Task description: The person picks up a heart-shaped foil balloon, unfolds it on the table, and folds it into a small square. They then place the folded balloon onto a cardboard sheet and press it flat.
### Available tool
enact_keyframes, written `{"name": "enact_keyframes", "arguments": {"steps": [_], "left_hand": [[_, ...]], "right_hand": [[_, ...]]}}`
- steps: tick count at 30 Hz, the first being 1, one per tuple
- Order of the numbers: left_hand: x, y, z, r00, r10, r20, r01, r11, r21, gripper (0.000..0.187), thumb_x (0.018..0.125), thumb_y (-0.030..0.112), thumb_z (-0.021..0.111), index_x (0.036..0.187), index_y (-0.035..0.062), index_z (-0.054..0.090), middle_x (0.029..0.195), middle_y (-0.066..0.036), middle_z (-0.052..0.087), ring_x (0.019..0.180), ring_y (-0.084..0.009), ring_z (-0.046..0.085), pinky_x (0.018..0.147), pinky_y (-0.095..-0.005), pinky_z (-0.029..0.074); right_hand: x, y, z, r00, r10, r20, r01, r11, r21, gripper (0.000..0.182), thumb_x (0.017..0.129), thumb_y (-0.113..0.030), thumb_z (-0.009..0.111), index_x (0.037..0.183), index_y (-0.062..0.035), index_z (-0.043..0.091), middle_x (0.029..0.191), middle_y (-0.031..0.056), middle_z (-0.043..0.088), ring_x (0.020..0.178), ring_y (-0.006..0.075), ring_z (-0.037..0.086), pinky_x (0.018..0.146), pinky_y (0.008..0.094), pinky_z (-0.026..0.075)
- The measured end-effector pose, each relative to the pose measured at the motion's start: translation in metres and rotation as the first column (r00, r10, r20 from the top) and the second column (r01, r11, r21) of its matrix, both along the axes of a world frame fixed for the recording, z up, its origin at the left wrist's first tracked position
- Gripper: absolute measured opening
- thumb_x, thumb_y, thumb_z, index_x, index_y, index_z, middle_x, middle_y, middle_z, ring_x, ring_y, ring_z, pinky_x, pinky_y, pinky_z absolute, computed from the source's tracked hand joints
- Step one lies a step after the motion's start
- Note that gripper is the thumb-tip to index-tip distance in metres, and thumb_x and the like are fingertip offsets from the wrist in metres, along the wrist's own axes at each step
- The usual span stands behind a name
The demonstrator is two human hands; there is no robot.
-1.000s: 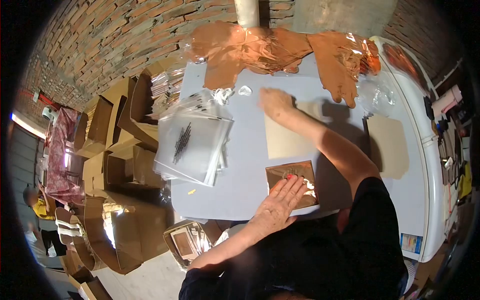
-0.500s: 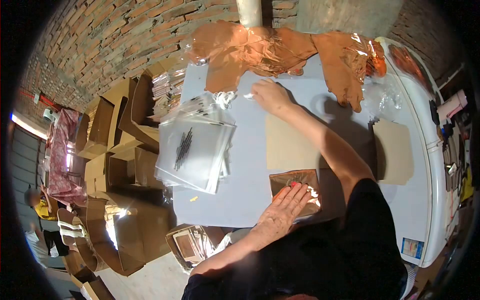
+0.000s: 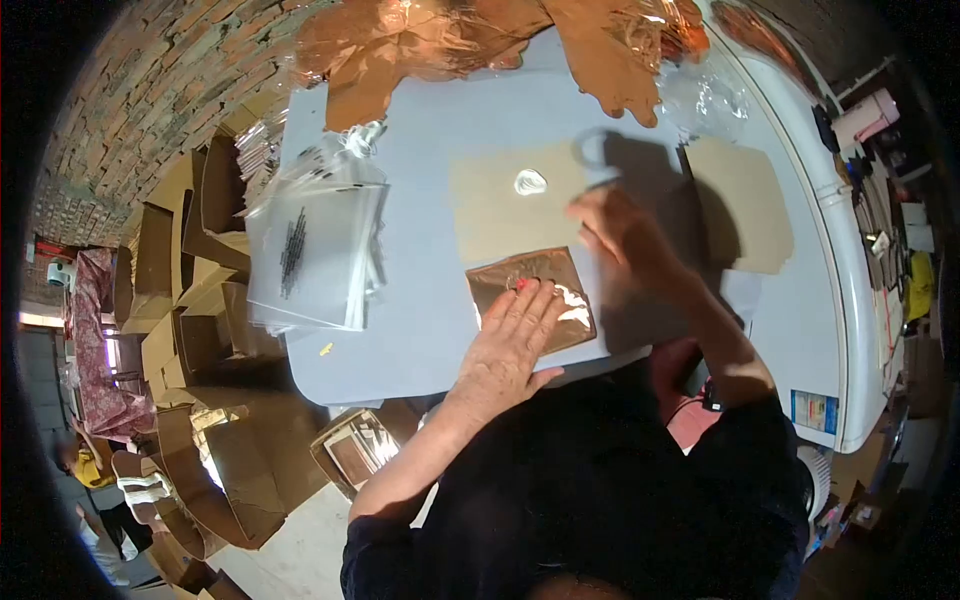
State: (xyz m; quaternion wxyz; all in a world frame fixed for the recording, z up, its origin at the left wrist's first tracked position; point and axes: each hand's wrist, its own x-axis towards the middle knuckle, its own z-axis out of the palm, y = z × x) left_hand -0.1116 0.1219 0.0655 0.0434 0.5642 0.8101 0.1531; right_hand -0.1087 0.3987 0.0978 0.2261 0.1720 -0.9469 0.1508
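Observation:
My left hand (image 3: 512,338) lies flat, fingers stretched, on a shiny copper-coloured packet (image 3: 575,318) near the table's front edge. Above and to the right of it, my right hand (image 3: 610,228) hovers over the right part of a beige sheet (image 3: 490,215), its fingers bent and blurred; whether they hold anything is unclear. A small white coil (image 3: 530,182) rests on the sheet, apart from both hands. To the left lies a stack of clear plastic bags (image 3: 335,250) with dark strips on top, and a white bundle of string (image 3: 362,138) at its upper edge.
Copper-coloured film (image 3: 440,40) spreads along the table's far side. More beige sheets (image 3: 745,205) lie at the right, near clear crumpled plastic (image 3: 705,100). Open cardboard boxes (image 3: 255,450) stand left of the table (image 3: 420,350). A person in yellow (image 3: 88,466) is at the far left.
My right hand has moved from the white string at the back towards me and to the right. A white coil now lies on the beige sheet. The view has shifted; my left hand stays on the packet.

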Motion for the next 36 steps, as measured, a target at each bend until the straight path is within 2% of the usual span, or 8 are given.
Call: {"name": "enact_keyframes", "arguments": {"steps": [7,11,14,17,20,26,32,36], "left_hand": [[0.003,0.002,0.007,1.0,0.006,-0.001,-0.006,1.0,-0.007,0.102,0.089,0.054,0.075,0.165,0.0021,0.031,0.171,-0.019,0.031,0.161,-0.0329,0.025,0.133,-0.0473,0.019],[0.003,0.003,0.01,1.0,0.01,-0.012,-0.01,1.0,-0.002,0.101,0.088,0.054,0.075,0.164,0.0012,0.033,0.171,-0.019,0.032,0.16,-0.0332,0.026,0.133,-0.0472,0.019],[0.007,0.002,0.008,1.0,0.007,-0.01,-0.007,1.0,-0.006,0.101,0.088,0.054,0.075,0.164,0.0012,0.033,0.171,-0.019,0.032,0.16,-0.0333,0.026,0.133,-0.0473,0.02],[0.003,0.003,0.008,1.0,0.009,-0.022,-0.009,1.0,0.001,0.101,0.089,0.054,0.075,0.164,0.0013,0.033,0.171,-0.019,0.032,0.16,-0.0333,0.026,0.133,-0.0474,0.02],[0.004,0.002,0.006,1.0,0.006,-0.023,-0.006,1.0,-0.001,0.101,0.089,0.054,0.075,0.164,0.0014,0.033,0.17,-0.019,0.033,0.16,-0.0333,0.027,0.132,-0.0474,0.02],[0.004,0.001,0.006,0.999,0.015,-0.037,-0.014,0.999,0.029,0.098,0.09,0.052,0.076,0.163,0.0023,0.035,0.167,-0.018,0.038,0.158,-0.032,0.031,0.131,-0.0459,0.022],[0.003,0.001,0.002,0.999,0.005,-0.046,-0.004,1.0,0.014,0.098,0.092,0.055,0.073,0.163,-0.0004,0.035,0.167,-0.022,0.037,0.159,-0.0338,0.029,0.132,-0.0486,0.021],[0.004,0.0,0.003,0.999,0.006,-0.048,-0.006,1.0,0.009,0.097,0.093,0.055,0.072,0.163,-0.0005,0.035,0.166,-0.023,0.039,0.159,-0.0345,0.03,0.132,-0.0492,0.022]], "right_hand": [[0.095,-0.026,-0.031,0.982,-0.086,0.168,0.108,0.986,-0.127,0.037,0.086,-0.012,0.077,0.119,-0.0052,0.064,0.113,0.0148,0.066,0.111,0.0362,0.063,0.096,0.0495,0.05],[0.085,-0.033,-0.03,0.946,-0.216,0.242,0.283,0.915,-0.287,0.033,0.085,-0.012,0.078,0.114,-0.0045,0.064,0.107,0.0147,0.065,0.104,0.0354,0.064,0.088,0.0453,0.053],[0.05,-0.036,-0.034,0.967,-0.128,0.22,0.213,0.88,-0.425,0.03,0.088,-0.011,0.074,0.117,-0.0096,0.07,0.108,0.0128,0.065,0.104,0.0353,0.063,0.091,0.046,0.052],[0.022,-0.035,-0.032,0.99,-0.094,0.11,0.117,0.966,-0.232,0.027,0.089,-0.01,0.072,0.116,-0.0105,0.07,0.11,0.011,0.064,0.105,0.0322,0.063,0.09,0.0456,0.053],[0.008,-0.03,-0.036,0.965,-0.061,0.256,0.108,0.979,-0.174,0.023,0.092,-0.013,0.07,0.115,-0.0131,0.07,0.108,0.0084,0.062,0.107,0.0309,0.062,0.09,0.0445,0.053],[0.001,-0.036,-0.028,0.987,0.031,0.156,-0.01,0.99,-0.138,0.017,0.092,-0.015,0.067,0.108,-0.0147,0.07,0.105,0.0071,0.06,0.107,0.0323,0.061,0.093,0.0435,0.052],[-0.024,-0.053,-0.011,0.873,-0.032,0.487,0.044,0.999,-0.013,0.015,0.089,-0.016,0.067,0.101,-0.0086,0.068,0.109,0.0109,0.059,0.114,0.0344,0.056,0.099,0.0463,0.048],[-0.035,-0.058,-0.005,0.849,-0.076,0.523,0.013,0.992,0.123,0.02,0.087,-0.021,0.068,0.1,-0.0061,0.068,0.112,0.0128,0.06,0.116,0.0348,0.056,0.101,0.0481,0.045]]}}
